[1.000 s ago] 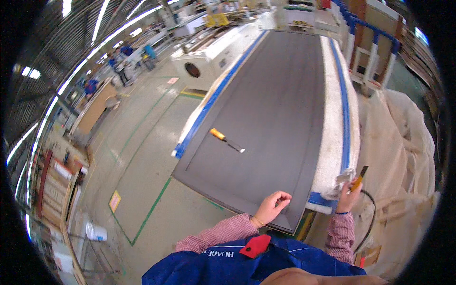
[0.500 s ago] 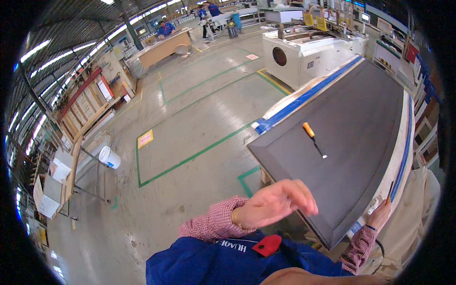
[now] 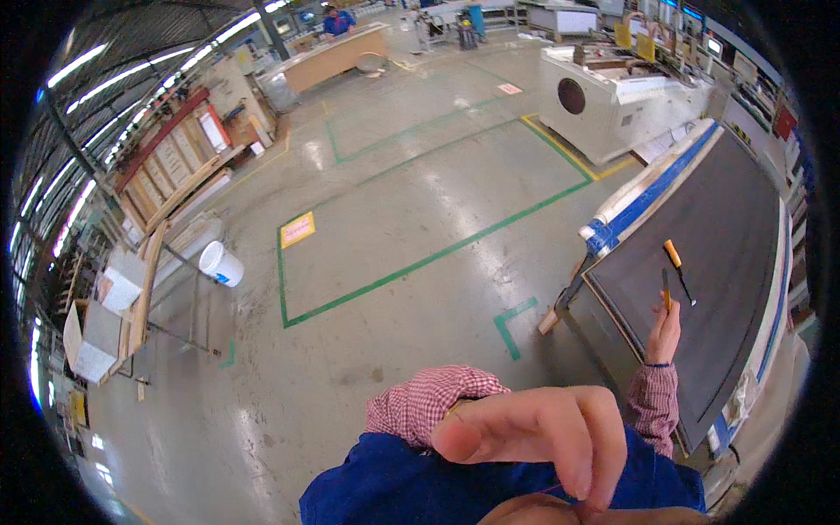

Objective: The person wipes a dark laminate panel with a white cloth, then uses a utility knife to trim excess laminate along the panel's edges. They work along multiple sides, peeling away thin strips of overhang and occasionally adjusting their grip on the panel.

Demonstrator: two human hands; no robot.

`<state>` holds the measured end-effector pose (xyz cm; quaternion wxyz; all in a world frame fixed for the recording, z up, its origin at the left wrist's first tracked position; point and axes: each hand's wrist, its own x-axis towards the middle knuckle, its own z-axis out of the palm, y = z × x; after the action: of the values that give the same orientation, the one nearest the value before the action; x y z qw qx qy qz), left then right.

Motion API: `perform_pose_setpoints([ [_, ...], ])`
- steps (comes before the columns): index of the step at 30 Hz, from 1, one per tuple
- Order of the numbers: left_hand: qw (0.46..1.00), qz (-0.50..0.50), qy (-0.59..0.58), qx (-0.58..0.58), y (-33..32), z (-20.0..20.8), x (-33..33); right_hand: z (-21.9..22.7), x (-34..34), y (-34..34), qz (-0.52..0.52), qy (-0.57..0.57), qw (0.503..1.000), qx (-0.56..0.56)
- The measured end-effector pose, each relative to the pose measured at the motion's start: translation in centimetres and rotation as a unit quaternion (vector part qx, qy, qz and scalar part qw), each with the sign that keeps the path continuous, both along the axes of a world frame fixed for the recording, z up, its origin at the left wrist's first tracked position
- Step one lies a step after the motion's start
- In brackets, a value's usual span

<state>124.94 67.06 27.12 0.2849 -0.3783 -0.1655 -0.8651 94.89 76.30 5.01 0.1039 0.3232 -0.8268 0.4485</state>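
Note:
My left hand [image 3: 542, 437] is raised close in front of me, with its fingers bent downward and the thumb apart from them; I see nothing held in it. To the right, my right hand [image 3: 665, 337] grips a slim tool [image 3: 667, 289] with an orange-yellow handle and a thin dark upper part, pointing up. That hand is over the near left part of a large dark grey panel [image 3: 731, 227]. On the panel lies a second tool [image 3: 673, 255], with an orange handle, a black shaft and a pale flat tip, just beyond the right hand.
Blue-and-white padded supports [image 3: 643, 201] run along the panel's edges. A white machine [image 3: 612, 105] stands beyond it. Green lines mark the grey floor [image 3: 420, 210]. At left are a white bucket [image 3: 220, 264] and a bench [image 3: 144, 297]. A person [image 3: 337, 22] works far off.
My right hand has moved left and away from the panel's near right edge, carrying the slim tool. My left hand has come lower and closer, its fingers bending down. The view has shifted left.

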Motion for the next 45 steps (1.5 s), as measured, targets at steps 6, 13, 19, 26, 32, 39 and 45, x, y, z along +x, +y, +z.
perform_pose_setpoints([
  [6,0.997,0.018,0.069,-0.022,-8.9,-0.7,-0.5,0.5,-1.6,-3.5,-0.041,-0.004,0.999,0.017],
  [13,0.987,0.104,-0.053,-0.109,-23.1,-4.7,-5.2,-3.8,-9.4,-13.9,-0.118,-0.110,0.986,-0.034],
  [19,0.787,0.351,-0.507,-0.020,-47.1,-18.7,-4.9,-3.8,-10.2,-33.5,0.026,-0.039,0.998,-0.042],
  [26,0.506,0.350,-0.631,0.472,-55.8,-46.6,15.3,-2.4,-10.1,-46.9,0.130,-0.004,0.989,0.067],
  [32,0.453,0.388,-0.622,0.507,-67.6,-50.1,10.4,-4.3,-18.2,-54.4,0.012,-0.079,0.992,0.101],
  [39,0.707,0.330,-0.598,0.183,-89.4,-36.7,-20.0,-2.3,-25.8,-63.6,-0.019,-0.014,0.981,0.194],
  [45,0.769,0.163,-0.604,0.131,-95.9,-31.7,-45.7,-4.4,-32.4,-59.7,-0.226,-0.091,0.940,0.240],
])
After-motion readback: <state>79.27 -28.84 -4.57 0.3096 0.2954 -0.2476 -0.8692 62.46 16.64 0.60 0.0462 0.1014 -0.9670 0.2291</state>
